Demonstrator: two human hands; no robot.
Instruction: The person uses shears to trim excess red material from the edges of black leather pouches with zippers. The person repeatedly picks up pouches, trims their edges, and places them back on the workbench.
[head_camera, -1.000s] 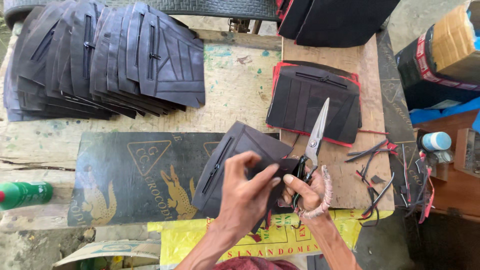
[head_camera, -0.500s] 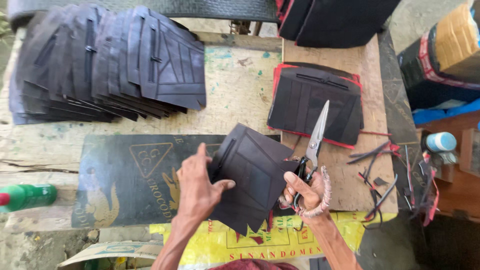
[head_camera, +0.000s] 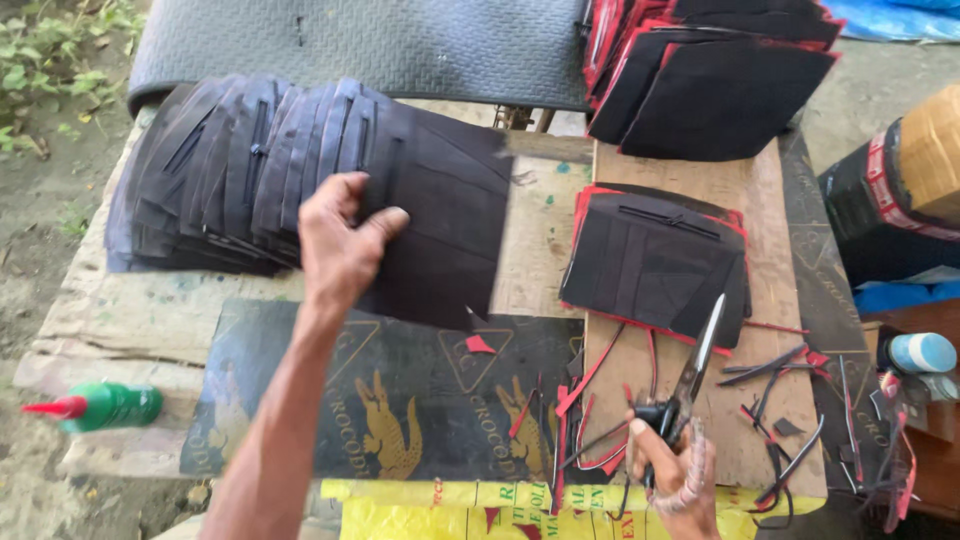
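Note:
My left hand (head_camera: 342, 240) grips a dark fabric piece (head_camera: 440, 235) by its left edge and holds it against the right end of a fanned row of similar dark zippered pieces (head_camera: 230, 160) on the wooden table. My right hand (head_camera: 672, 470), low at the front right, is closed on the handles of a pair of scissors (head_camera: 692, 372) whose blades point up and away. A stack of black pieces with red edging (head_camera: 655, 265) lies just beyond the scissor tips.
Red and black trimmings (head_camera: 770, 400) litter the board at right. A dark printed mat (head_camera: 400, 400) covers the table front. A green bottle with red nozzle (head_camera: 105, 406) lies at left. More black and red pieces (head_camera: 710, 70) are piled at the back right, beside a grey textured mat (head_camera: 380, 45).
My left hand has carried the dark fabric piece from beside the scissors up and left onto the fanned row. My right hand stays low at the front right, still holding the scissors.

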